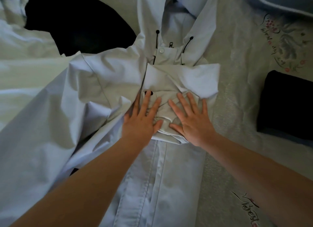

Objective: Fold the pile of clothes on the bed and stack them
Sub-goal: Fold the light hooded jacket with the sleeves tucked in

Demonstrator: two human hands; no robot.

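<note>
A pale white hooded jacket (105, 84) lies spread on the bed, hood pointing away, with black drawcords and a zip at the collar. Its right sleeve (199, 77) is folded across the chest into a bunched pad. My left hand (144, 116) and my right hand (191, 118) both press flat on that pad, fingers spread, holding nothing. The jacket's left sleeve still trails out toward the lower left. A folded dark garment (286, 104) rests on the bed at the right.
A black garment (81, 23) lies at the upper left, partly under the jacket. Crumpled pale cloth (15, 40) fills the left edge. The bedsheet (240, 159) has printed flowers and lettering. A blue piped pillow (284, 1) sits at the top right.
</note>
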